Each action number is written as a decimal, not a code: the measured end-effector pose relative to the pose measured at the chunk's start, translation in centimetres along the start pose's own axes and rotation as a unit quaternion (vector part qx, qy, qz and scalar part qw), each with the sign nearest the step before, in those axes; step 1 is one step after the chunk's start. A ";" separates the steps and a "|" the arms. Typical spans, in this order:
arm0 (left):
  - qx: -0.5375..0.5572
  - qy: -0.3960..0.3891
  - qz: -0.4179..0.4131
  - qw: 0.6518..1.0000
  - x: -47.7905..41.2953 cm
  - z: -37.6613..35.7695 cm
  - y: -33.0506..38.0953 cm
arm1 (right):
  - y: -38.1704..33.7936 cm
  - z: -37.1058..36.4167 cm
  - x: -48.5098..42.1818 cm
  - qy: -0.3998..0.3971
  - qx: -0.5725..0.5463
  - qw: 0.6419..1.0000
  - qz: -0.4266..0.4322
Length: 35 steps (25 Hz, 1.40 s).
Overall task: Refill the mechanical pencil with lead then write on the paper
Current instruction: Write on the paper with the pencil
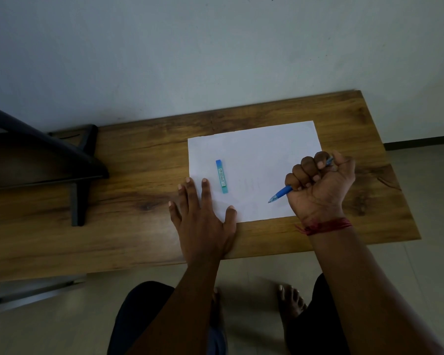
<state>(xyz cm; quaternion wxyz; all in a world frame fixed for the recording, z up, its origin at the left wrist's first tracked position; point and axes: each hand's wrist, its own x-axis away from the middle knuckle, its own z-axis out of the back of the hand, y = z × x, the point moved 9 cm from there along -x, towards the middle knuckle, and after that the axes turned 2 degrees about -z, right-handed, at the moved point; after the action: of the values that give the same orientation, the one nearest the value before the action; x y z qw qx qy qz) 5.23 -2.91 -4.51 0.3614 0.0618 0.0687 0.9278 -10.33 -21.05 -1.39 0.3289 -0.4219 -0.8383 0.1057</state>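
A white sheet of paper (pixel 256 155) lies on the wooden table (pixel 144 162). A blue-green lead case (pixel 221 176) rests flat on the sheet's left part. My left hand (pixel 203 216) lies flat with fingers spread on the paper's near left corner. My right hand (pixel 321 185) is closed in a fist around a blue mechanical pencil (pixel 282 192). The pencil's tip points down-left, just at or above the paper's near right area. Faint marks show on the paper near the middle; I cannot read them.
A black metal stand (pixel 80 175) sits on the table's left side. The table's right edge is close to my right hand, its near edge just behind my wrists. A grey wall runs behind the table. Below are my legs and bare feet on a tiled floor.
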 end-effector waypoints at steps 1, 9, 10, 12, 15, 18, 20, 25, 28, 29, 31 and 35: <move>0.001 0.000 0.000 1.000 0.0 0.0 0.0 | 0.0 0.0 0.0 0.002 0.002 1.000 0.000; 0.001 0.005 -0.001 1.000 -0.1 -0.1 0.0 | 0.0 0.4 -0.1 0.019 0.018 1.000 0.008; 0.002 0.005 -0.002 1.000 -0.1 -0.1 0.0 | -0.1 0.5 -0.2 0.020 0.020 1.000 0.008; 0.001 0.004 -0.001 1.000 0.0 -0.1 -0.1 | -0.2 0.5 -0.2 0.017 0.021 1.000 0.009; 0.001 0.005 0.001 1.000 0.0 -0.1 -0.1 | 0.0 0.5 -0.2 0.017 0.021 1.000 0.010; 0.002 0.006 -0.001 1.000 0.0 0.0 0.0 | -0.1 0.5 -0.2 0.019 0.028 0.999 0.013; 0.002 0.005 -0.001 1.000 0.0 0.1 0.0 | -0.2 0.4 -0.2 0.015 0.024 1.000 0.012; 0.004 0.003 -0.001 1.000 0.1 0.1 -0.1 | -0.2 0.3 -0.2 0.011 0.015 1.000 0.012; 0.002 0.005 -0.002 1.000 0.1 0.2 0.0 | -0.2 0.5 -0.2 0.020 0.012 1.000 0.012; 0.003 0.005 -0.002 1.000 0.1 0.2 0.0 | -0.2 0.6 -0.2 0.020 0.008 1.000 0.012; 0.002 0.006 -0.002 1.000 0.1 0.2 -0.1 | -0.2 0.6 -0.1 0.018 -0.002 1.000 0.013; -0.001 0.005 0.000 1.000 0.0 0.1 -0.1 | -0.3 0.7 -0.2 0.021 0.003 1.000 0.012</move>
<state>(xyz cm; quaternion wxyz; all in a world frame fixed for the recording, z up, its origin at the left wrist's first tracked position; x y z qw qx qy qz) 5.28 -2.83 -4.46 0.3613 0.0567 0.0700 0.9281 -10.84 -21.30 -1.87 0.3461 -0.4328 -0.8260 0.1029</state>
